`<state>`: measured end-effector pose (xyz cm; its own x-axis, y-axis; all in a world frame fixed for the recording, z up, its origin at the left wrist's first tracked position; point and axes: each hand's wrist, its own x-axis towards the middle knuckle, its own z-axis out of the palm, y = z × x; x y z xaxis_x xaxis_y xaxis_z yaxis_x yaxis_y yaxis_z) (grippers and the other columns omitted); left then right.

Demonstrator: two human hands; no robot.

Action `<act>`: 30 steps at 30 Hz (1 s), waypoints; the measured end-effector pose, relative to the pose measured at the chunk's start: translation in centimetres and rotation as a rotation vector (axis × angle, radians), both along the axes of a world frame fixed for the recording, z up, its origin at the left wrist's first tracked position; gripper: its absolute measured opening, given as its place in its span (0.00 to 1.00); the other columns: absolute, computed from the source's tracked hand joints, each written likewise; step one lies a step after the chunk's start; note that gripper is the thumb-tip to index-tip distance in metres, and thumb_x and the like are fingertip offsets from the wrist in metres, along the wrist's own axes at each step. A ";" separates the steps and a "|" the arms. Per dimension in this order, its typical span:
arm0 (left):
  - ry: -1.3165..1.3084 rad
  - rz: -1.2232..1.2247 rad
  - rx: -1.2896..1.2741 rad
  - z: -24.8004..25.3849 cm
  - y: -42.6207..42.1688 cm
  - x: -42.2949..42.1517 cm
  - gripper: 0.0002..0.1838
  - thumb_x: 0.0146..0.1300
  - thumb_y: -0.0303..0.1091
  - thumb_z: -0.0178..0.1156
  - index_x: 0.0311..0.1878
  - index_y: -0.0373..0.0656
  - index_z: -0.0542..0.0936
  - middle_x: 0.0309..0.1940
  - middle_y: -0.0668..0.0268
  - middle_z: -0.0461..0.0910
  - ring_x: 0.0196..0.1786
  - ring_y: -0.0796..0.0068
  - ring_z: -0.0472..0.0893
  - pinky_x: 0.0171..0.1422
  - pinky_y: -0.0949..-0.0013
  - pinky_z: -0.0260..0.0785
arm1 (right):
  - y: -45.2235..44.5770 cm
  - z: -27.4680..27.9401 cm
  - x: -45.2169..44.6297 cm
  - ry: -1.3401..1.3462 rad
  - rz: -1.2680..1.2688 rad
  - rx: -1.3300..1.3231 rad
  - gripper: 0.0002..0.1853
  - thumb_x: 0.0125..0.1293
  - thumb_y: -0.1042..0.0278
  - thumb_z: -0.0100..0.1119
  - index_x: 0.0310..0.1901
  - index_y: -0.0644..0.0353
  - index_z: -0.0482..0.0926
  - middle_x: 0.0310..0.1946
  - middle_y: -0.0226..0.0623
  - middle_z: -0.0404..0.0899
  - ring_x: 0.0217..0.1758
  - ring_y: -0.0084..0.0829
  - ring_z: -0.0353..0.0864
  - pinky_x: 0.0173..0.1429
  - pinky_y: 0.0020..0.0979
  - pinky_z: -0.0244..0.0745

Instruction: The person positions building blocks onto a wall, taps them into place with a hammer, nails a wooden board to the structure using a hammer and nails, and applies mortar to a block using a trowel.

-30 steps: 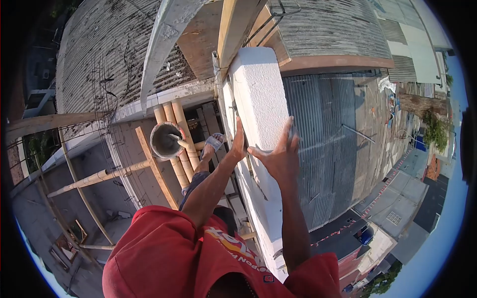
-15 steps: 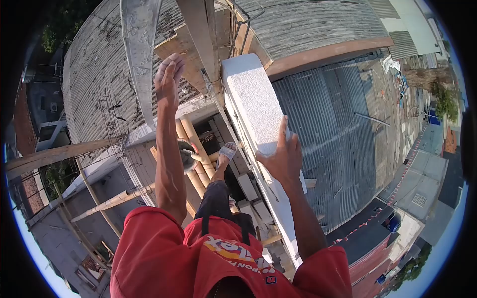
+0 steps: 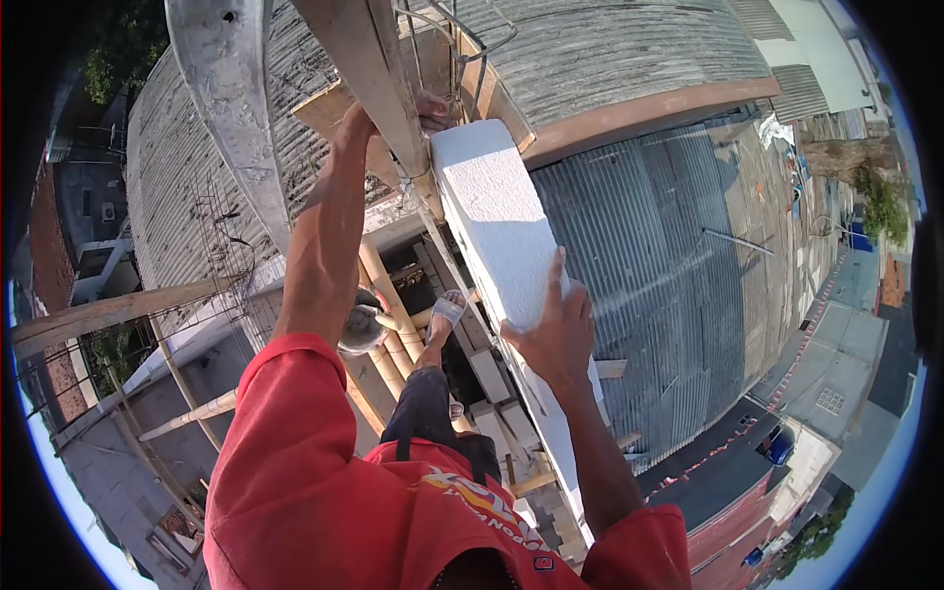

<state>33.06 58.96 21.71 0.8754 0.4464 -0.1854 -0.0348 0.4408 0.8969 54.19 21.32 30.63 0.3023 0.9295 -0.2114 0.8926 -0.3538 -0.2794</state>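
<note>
A long white block with a rough top, like an aerated concrete block (image 3: 501, 216), lies along the top of a narrow wall. My right hand (image 3: 556, 334) spans its near part, thumb at the left edge and fingers along the right edge, gripping it. My left hand (image 3: 433, 110) reaches behind an upright wooden post (image 3: 369, 79) at the far end of the block. The post hides part of that hand, so I cannot tell whether its fingers grip or only touch something.
Bent steel rods (image 3: 479, 59) rise within plywood boards (image 3: 497, 98) beyond the block. Bamboo poles (image 3: 388, 344) and a bucket (image 3: 364, 329) are below, near my sandalled foot (image 3: 449, 307). Right of the wall, a corrugated roof (image 3: 659, 265) lies far down. A pale, mortar-splashed plank (image 3: 231, 98) slants at upper left.
My left hand has moved right and forward, from raised in the air to behind the post at the block's far end. The right hand stays on the block, slightly lower in view.
</note>
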 end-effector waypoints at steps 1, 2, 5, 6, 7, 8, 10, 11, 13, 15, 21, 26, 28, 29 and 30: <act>-0.014 0.009 0.003 -0.4 0.2 0.5 0.26 0.68 0.46 0.66 0.61 0.37 0.78 0.53 0.64 0.84 0.55 0.74 0.82 0.64 0.69 0.73 | 0.1 0.0 0.0 0.021 -0.003 -0.030 0.66 0.42 0.53 0.78 0.80 0.54 0.45 0.49 0.52 0.65 0.48 0.52 0.72 0.50 0.51 0.72; -0.021 0.008 -0.001 -0.7 -0.1 0.9 0.26 0.68 0.46 0.66 0.61 0.37 0.78 0.53 0.64 0.84 0.54 0.74 0.82 0.64 0.69 0.73 | 0.1 0.2 0.0 0.042 -0.007 -0.062 0.67 0.43 0.53 0.79 0.81 0.53 0.42 0.50 0.54 0.65 0.51 0.54 0.71 0.53 0.52 0.73; -0.053 0.013 0.005 -1.5 0.1 2.1 0.26 0.68 0.46 0.66 0.60 0.37 0.79 0.53 0.65 0.84 0.54 0.75 0.82 0.63 0.70 0.74 | 0.3 0.4 -0.1 0.053 -0.024 -0.097 0.68 0.44 0.54 0.79 0.81 0.52 0.40 0.51 0.56 0.64 0.54 0.57 0.71 0.56 0.53 0.73; -0.059 0.018 0.009 -1.6 0.0 2.2 0.25 0.68 0.46 0.66 0.60 0.37 0.79 0.52 0.65 0.84 0.53 0.75 0.82 0.62 0.70 0.74 | 0.4 0.4 -0.1 0.049 -0.027 -0.097 0.68 0.44 0.54 0.80 0.81 0.52 0.40 0.51 0.56 0.64 0.54 0.57 0.71 0.56 0.53 0.73; -0.062 0.024 0.014 -1.7 -0.2 2.0 0.25 0.68 0.46 0.66 0.60 0.37 0.79 0.52 0.65 0.84 0.53 0.76 0.82 0.62 0.70 0.74 | 0.5 0.5 -0.2 0.051 -0.033 -0.109 0.68 0.44 0.54 0.80 0.81 0.51 0.40 0.51 0.56 0.64 0.54 0.57 0.71 0.56 0.54 0.73; -0.062 0.027 0.015 -2.0 -0.3 1.9 0.25 0.68 0.46 0.66 0.60 0.37 0.79 0.52 0.66 0.84 0.53 0.76 0.82 0.62 0.71 0.74 | 0.6 0.7 -0.3 0.055 -0.039 -0.122 0.68 0.44 0.54 0.80 0.81 0.51 0.40 0.51 0.56 0.64 0.54 0.57 0.71 0.56 0.54 0.73; -0.056 0.034 0.024 -2.2 -0.8 1.5 0.25 0.68 0.46 0.66 0.59 0.38 0.80 0.52 0.66 0.84 0.52 0.77 0.82 0.61 0.71 0.74 | 0.8 0.7 -0.4 0.054 -0.050 -0.138 0.68 0.45 0.54 0.80 0.81 0.51 0.40 0.51 0.56 0.64 0.54 0.58 0.71 0.56 0.54 0.73; -0.053 0.043 0.029 -2.8 -0.4 1.4 0.25 0.68 0.46 0.66 0.59 0.38 0.80 0.51 0.66 0.84 0.52 0.77 0.82 0.61 0.71 0.74 | 0.7 0.8 -0.4 0.051 -0.052 -0.148 0.68 0.45 0.54 0.80 0.81 0.52 0.40 0.52 0.56 0.64 0.53 0.58 0.71 0.56 0.54 0.73; -0.050 0.049 0.034 -3.2 -0.4 1.3 0.24 0.68 0.46 0.66 0.59 0.38 0.80 0.51 0.66 0.84 0.51 0.77 0.82 0.60 0.72 0.75 | 0.8 0.7 -0.3 0.039 -0.051 -0.139 0.68 0.45 0.54 0.80 0.81 0.52 0.40 0.52 0.56 0.64 0.53 0.58 0.71 0.55 0.55 0.72; -0.057 0.047 0.039 -3.5 -0.4 1.1 0.24 0.67 0.46 0.66 0.58 0.38 0.80 0.51 0.67 0.85 0.51 0.78 0.82 0.59 0.72 0.75 | 0.6 0.4 -0.4 0.032 -0.042 -0.124 0.68 0.44 0.54 0.80 0.81 0.52 0.39 0.52 0.56 0.64 0.53 0.58 0.71 0.55 0.55 0.72; -0.082 0.076 0.033 -4.3 -1.6 1.3 0.23 0.67 0.46 0.67 0.57 0.38 0.81 0.50 0.68 0.85 0.49 0.79 0.83 0.57 0.74 0.76 | 0.5 0.6 -0.2 0.051 -0.025 -0.120 0.68 0.44 0.54 0.80 0.81 0.52 0.39 0.51 0.54 0.64 0.51 0.56 0.71 0.54 0.54 0.72; -0.163 -0.007 0.024 -0.9 -2.5 1.9 0.18 0.67 0.43 0.68 0.52 0.40 0.84 0.46 0.70 0.86 0.45 0.84 0.82 0.50 0.79 0.75 | 0.4 0.7 -0.2 0.036 -0.025 -0.140 0.67 0.45 0.54 0.78 0.81 0.53 0.40 0.51 0.54 0.64 0.51 0.56 0.72 0.53 0.53 0.73; -0.069 -0.023 0.071 -0.7 -2.2 1.3 0.18 0.66 0.43 0.68 0.52 0.40 0.84 0.46 0.70 0.86 0.45 0.84 0.82 0.50 0.78 0.75 | 0.2 0.6 -0.4 0.040 -0.017 -0.139 0.67 0.46 0.53 0.78 0.81 0.52 0.40 0.51 0.54 0.64 0.51 0.56 0.71 0.53 0.54 0.73; 0.021 0.018 0.127 -0.6 -1.9 1.2 0.18 0.66 0.43 0.69 0.52 0.40 0.84 0.46 0.70 0.86 0.45 0.84 0.82 0.50 0.78 0.75 | 0.2 0.5 -0.3 0.038 -0.011 -0.130 0.67 0.46 0.53 0.78 0.81 0.52 0.40 0.51 0.54 0.64 0.51 0.56 0.71 0.53 0.54 0.73; 0.107 0.057 0.184 -0.5 -1.5 1.5 0.19 0.66 0.43 0.69 0.52 0.40 0.83 0.46 0.69 0.86 0.45 0.84 0.82 0.51 0.78 0.75 | 0.4 0.4 0.0 0.033 -0.010 -0.120 0.67 0.46 0.53 0.78 0.81 0.52 0.39 0.51 0.55 0.64 0.52 0.56 0.71 0.53 0.54 0.74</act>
